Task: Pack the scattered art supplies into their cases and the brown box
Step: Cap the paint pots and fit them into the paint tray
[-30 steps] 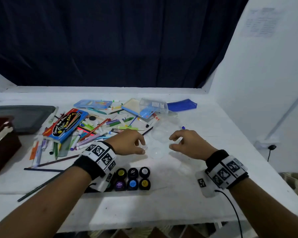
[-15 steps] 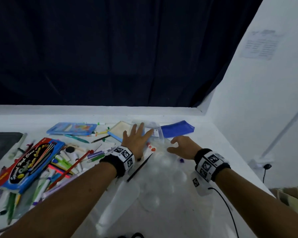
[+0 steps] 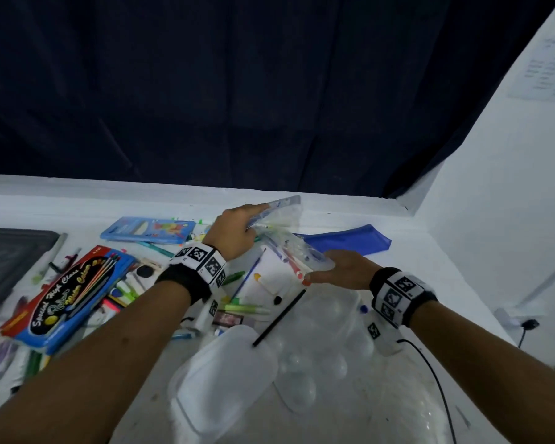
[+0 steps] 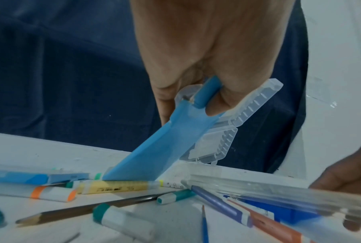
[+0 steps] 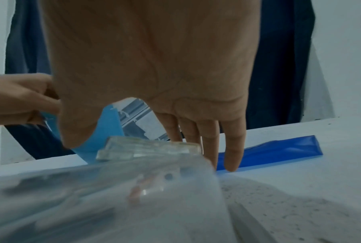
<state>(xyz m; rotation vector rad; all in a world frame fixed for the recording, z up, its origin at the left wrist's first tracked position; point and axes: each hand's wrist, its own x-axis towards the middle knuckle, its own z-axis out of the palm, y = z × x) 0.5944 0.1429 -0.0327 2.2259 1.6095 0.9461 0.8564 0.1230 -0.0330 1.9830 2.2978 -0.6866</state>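
1. White covers the desk [image 3: 359,200] and the wall at the right; a dark blue curtain [image 3: 237,91] hangs behind the desk's far edge.
2. Two hands work at the far middle of the desk. The left hand [image 3: 234,232] has its grip closed on the raised lid of one clear plastic case [image 3: 289,248]: in the left wrist view, thumb and fingers pinch the lid's top edge beside a light blue insert [image 4: 154,148] that stands tilted against it.
3. The right hand [image 3: 340,270] lies flat with straight fingers along the case's low half, its grip wide and relaxed, holding that half down. Pens show through the clear plastic.
4. One dark blue pouch [image 3: 346,241] lies just behind the right hand, flat on the desk.
5. One clear bubble-shaped tray [image 3: 318,363] and one white lid [image 3: 225,379] sit nearest the person, with one black pencil [image 3: 279,317] lying across them.
6. Left of the hands lie two flat boxes: one blue "Water Colour" box [image 3: 74,296] and one light blue box [image 3: 148,230]. Loose markers and pencils are scattered around them, too many and too blurred to count.
7. One dark tray [image 3: 10,261] lies at the far left edge.
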